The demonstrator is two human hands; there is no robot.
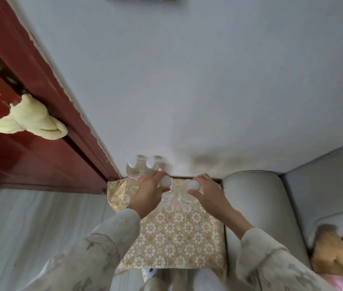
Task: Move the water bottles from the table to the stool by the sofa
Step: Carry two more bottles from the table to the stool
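Looking down from head height, the view shows both hands reaching forward to a stool [174, 234] covered in a gold and white floral cloth, at the lower centre of the frame. The left hand [148, 193] curls its fingers around the neck of a clear water bottle [165, 189] with a white cap. The right hand [207, 191] pinches the white cap of a second clear bottle [185, 195] just beside the first. Both bottles stand upright near the far end of the stool; whether their bases rest on the cloth cannot be told. Two more white-capped bottles [140, 168] stand further back, at the stool's far left corner against the pale wall [187, 80]. A grey sofa [271, 196] touches the stool on the right of the frame, with a tan plush toy [334, 250] on its seat at lower right. A dark red door [19, 154] fills the left side, with a pale green cloth [29, 118] knotted on it.
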